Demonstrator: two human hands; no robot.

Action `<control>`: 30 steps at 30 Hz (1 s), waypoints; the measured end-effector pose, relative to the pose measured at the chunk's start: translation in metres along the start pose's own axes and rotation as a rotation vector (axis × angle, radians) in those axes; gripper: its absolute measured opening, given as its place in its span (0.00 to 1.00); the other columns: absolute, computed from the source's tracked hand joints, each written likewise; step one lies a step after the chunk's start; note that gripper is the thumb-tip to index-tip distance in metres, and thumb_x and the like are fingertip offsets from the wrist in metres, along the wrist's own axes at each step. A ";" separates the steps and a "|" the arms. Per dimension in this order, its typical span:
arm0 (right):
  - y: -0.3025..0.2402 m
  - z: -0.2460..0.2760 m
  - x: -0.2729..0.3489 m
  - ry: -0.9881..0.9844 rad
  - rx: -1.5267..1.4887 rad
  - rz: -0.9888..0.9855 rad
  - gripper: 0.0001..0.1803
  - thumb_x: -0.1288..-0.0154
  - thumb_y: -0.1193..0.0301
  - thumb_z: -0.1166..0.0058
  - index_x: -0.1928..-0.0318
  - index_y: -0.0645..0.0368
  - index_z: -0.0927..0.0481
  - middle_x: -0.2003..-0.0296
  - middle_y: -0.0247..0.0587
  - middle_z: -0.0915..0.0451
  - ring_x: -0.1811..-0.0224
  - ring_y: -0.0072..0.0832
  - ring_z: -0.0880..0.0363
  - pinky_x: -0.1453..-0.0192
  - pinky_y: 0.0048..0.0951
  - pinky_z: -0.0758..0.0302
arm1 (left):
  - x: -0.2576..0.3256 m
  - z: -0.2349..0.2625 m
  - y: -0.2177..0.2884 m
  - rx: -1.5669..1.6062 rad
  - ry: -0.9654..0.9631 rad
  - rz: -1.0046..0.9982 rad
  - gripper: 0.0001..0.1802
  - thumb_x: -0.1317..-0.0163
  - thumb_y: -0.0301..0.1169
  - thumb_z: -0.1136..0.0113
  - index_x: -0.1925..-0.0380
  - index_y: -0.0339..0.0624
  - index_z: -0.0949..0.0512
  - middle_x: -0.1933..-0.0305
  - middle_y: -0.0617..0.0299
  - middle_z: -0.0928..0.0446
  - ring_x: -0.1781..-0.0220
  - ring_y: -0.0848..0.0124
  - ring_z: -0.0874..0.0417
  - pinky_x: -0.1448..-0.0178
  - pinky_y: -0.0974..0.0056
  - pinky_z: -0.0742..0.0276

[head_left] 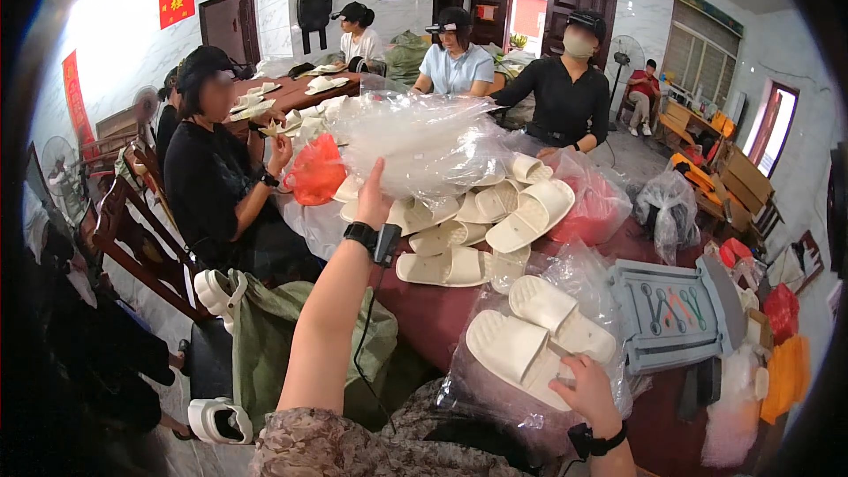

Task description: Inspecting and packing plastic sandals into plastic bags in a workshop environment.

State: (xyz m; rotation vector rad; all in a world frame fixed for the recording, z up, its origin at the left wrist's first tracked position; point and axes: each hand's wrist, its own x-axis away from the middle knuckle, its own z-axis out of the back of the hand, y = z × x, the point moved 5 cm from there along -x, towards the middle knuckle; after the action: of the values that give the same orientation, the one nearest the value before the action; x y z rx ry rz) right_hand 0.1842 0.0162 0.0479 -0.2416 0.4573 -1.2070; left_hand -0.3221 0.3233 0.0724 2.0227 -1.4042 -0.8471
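Note:
My left hand (374,200) reaches out over the table, gripping the edge of a bunch of clear plastic bags (415,137); some of its fingers are hidden by the plastic. The bags spread above a pile of cream slippers (446,267). Close to me, a pair of cream slippers (505,346) lies on a clear plastic bag (459,380), one slipper partly over the other. My right hand (590,396) is closed at the heel end of the nearer slipper, thumb and fingers about its edge.
A grey plastic tray (632,300) with coloured loops stands to the right. Pink-filled bags (590,203) and an orange-red bag (315,170) lie around the pile. A green sack (274,336) and a wooden chair (146,243) are at left. Several people sit or stand around the table.

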 end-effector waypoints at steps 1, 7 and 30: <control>0.007 -0.001 0.002 0.005 -0.009 0.003 0.28 0.48 0.56 0.32 0.51 0.61 0.19 0.52 0.52 0.21 0.49 0.51 0.23 0.46 0.46 0.26 | -0.009 -0.010 -0.013 -0.036 0.103 0.040 0.45 0.45 0.53 0.29 0.33 0.40 0.35 0.42 0.56 0.25 0.45 0.61 0.22 0.47 0.53 0.25; 0.008 0.001 0.002 -0.020 -0.015 0.009 0.31 0.48 0.53 0.32 0.50 0.62 0.19 0.52 0.54 0.22 0.49 0.51 0.23 0.45 0.46 0.26 | -0.042 -0.043 -0.025 -0.259 0.559 0.071 0.54 0.56 0.44 0.20 0.34 0.26 0.39 0.35 0.50 0.28 0.39 0.53 0.23 0.40 0.51 0.24; 0.008 0.019 -0.013 -0.116 -0.070 -0.084 0.27 0.47 0.55 0.31 0.50 0.57 0.19 0.51 0.49 0.22 0.47 0.49 0.23 0.44 0.42 0.25 | 0.009 -0.033 -0.048 -0.059 0.299 0.283 0.04 0.41 0.26 0.42 0.68 0.39 0.25 0.71 0.60 0.26 0.70 0.64 0.21 0.69 0.58 0.23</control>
State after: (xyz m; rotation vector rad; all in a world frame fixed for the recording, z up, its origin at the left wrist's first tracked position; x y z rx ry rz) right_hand 0.1966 0.0298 0.0643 -0.3915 0.3918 -1.2530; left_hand -0.2658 0.3325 0.0572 1.7649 -1.4281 -0.4390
